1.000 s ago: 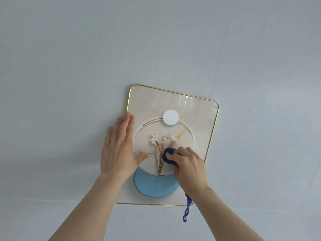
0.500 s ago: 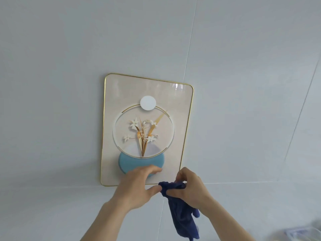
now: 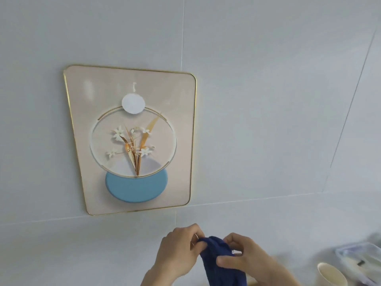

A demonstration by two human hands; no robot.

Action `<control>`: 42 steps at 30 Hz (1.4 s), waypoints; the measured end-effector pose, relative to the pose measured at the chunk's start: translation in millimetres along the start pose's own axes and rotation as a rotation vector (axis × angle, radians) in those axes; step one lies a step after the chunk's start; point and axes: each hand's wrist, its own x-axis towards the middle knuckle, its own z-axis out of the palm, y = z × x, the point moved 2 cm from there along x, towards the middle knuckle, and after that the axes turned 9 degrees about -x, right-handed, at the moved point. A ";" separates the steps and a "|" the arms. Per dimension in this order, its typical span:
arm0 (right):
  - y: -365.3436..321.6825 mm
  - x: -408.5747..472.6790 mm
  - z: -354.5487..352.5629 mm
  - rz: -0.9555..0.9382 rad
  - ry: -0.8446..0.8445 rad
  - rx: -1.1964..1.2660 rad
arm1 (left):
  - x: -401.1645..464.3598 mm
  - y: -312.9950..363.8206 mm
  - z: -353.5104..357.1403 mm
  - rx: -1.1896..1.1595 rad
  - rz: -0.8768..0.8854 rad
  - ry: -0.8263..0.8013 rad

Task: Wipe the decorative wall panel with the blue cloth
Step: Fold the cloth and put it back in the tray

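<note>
The decorative wall panel [image 3: 177,96] hangs on the pale tiled wall at centre left. It is beige with a thin gold rim, a white disc, a ring with white flowers and gold leaves, and a light blue half-round base. Nothing touches it. Below it and to the right, my left hand [image 3: 177,250] and my right hand [image 3: 245,256] both grip the dark blue cloth [image 3: 218,263], bunched between them. The cloth's lower end hangs down past the bottom edge of the view.
The grey-white tiled wall [image 3: 268,100] fills the view, with grout lines running across. At the bottom right stand a cream paper cup [image 3: 332,275] and a clear plastic box [image 3: 358,259] with items inside.
Both hands have come off the panel and dropped below it. The cloth, pressed on the flowers a second ago, is now held by both hands. The view has tilted down and right.
</note>
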 end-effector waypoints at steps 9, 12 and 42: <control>122.7 -11.6 -32.3 0.093 0.074 -0.254 | 27.3 0.1 104.7 0.086 -0.071 -0.092; 158.0 -13.7 -36.1 0.144 0.119 -0.318 | 33.5 -2.1 145.9 0.069 -0.125 -0.108; 305.4 -48.4 50.8 0.386 -0.270 -0.793 | -21.9 -68.2 311.6 0.357 -0.177 -0.757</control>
